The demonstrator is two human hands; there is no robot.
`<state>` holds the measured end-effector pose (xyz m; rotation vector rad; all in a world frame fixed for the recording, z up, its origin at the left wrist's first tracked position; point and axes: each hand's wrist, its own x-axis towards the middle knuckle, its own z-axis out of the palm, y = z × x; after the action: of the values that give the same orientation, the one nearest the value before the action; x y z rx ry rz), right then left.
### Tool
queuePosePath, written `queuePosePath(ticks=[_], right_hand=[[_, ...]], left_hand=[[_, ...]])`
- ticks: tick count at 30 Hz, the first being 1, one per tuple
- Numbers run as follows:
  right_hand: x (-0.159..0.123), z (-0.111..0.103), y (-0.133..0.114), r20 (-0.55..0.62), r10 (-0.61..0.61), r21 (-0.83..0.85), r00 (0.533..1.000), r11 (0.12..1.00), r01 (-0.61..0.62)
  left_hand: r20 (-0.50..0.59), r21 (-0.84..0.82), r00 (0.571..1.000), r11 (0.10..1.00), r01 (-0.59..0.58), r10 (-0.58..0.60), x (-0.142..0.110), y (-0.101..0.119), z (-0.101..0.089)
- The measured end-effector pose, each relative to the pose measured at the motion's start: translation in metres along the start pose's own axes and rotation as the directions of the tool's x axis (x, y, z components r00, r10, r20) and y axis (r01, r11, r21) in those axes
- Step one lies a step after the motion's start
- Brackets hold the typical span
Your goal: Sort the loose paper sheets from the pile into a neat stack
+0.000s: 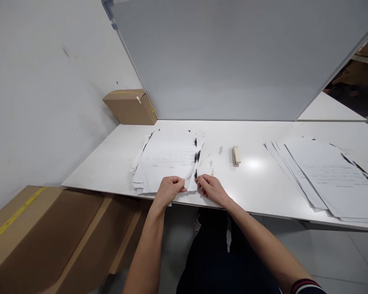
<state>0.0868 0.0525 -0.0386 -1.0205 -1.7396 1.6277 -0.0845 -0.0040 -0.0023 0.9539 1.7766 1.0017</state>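
Observation:
A stack of printed paper sheets [162, 153] lies on the white table, with black smudges along its right edge. My left hand [171, 188] is closed at the stack's front right corner, pinching the lifted corner of the top sheet, which curls up. Just to the right, my right hand [211, 188] is closed with its fingertips pinching the edge of the sheets beneath. How many sheets each hand grips cannot be made out. A beige stapler [236, 156] rests on the table to the right of the stack, apart from both hands.
A second, fanned-out pile of printed sheets [340, 179] lies at the right. A cardboard box [131, 107] stands at the back left against a grey panel [227, 61]. Larger cardboard boxes [46, 228] are below the left side of the white table [101, 163].

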Motion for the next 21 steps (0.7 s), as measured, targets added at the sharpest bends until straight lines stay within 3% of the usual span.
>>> queuePosePath(ticks=[6,10,12,15,18,21], right_hand=[[0.000,-0.003,-0.006,-0.036,0.087,0.139,0.996,0.987,-0.081],[0.001,-0.008,-0.013,0.031,0.148,0.247,0.988,0.957,-0.151],[-0.001,-0.012,-0.013,0.056,0.170,0.238,0.984,0.955,-0.178],[-0.010,-0.023,-0.007,0.018,0.172,0.170,0.985,0.970,-0.173],[-0.024,-0.038,0.002,-0.036,0.180,0.141,0.983,0.975,-0.173],[-0.039,-0.056,0.008,-0.104,0.194,0.069,0.976,0.980,-0.187]], left_hand=[[-0.023,0.071,0.994,0.992,-0.106,0.108,-0.013,0.010,0.003],[-0.055,0.197,0.958,0.944,-0.265,0.281,-0.034,0.022,0.025],[0.020,0.268,0.911,0.876,-0.401,0.411,-0.045,0.023,0.042],[0.148,0.354,0.802,0.726,-0.589,0.579,-0.055,0.014,0.070],[0.170,0.447,0.704,0.583,-0.679,0.689,-0.059,0.000,0.090],[0.179,0.469,0.613,0.481,-0.741,0.770,-0.061,-0.009,0.097]])
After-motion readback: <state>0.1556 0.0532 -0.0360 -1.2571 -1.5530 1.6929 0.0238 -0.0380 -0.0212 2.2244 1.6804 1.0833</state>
